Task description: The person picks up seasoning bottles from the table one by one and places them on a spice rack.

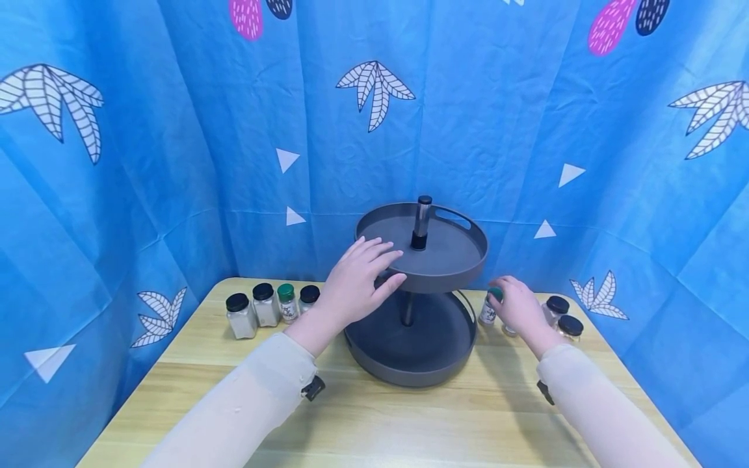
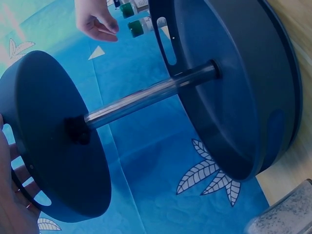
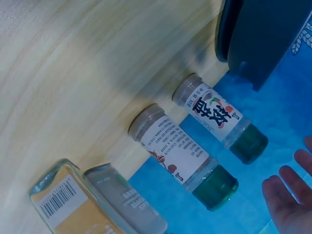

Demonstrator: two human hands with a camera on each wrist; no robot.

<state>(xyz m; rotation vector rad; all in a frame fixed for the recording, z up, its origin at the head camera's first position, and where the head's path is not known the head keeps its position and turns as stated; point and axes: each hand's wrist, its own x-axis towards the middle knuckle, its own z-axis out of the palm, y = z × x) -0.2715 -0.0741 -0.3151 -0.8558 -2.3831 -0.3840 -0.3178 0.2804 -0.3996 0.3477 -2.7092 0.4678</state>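
A dark grey two-tier round rack stands mid-table, its upper tray (image 1: 447, 257) and lower tray (image 1: 412, 376) joined by a metal post (image 2: 141, 101). Both trays hold nothing that I can see. My left hand (image 1: 357, 283) is at the upper tray's left side, fingers extended; in the left wrist view those fingers (image 2: 22, 173) show through the handle cutout. My right hand (image 1: 521, 312) hovers beside two green-capped seasoning jars. In the right wrist view, its loosely bent fingers are apart from the nearer-to-rack jar (image 3: 214, 112) and the second jar (image 3: 175, 151).
Beyond the right hand stand black-capped jars (image 1: 570, 327), one with an orange label (image 3: 78, 200). Several jars line the table's left back, including a black-capped one (image 1: 242, 318) and a green-capped one (image 1: 288, 304). A blue patterned curtain (image 1: 374, 169) hangs behind the wooden table (image 1: 363, 422).
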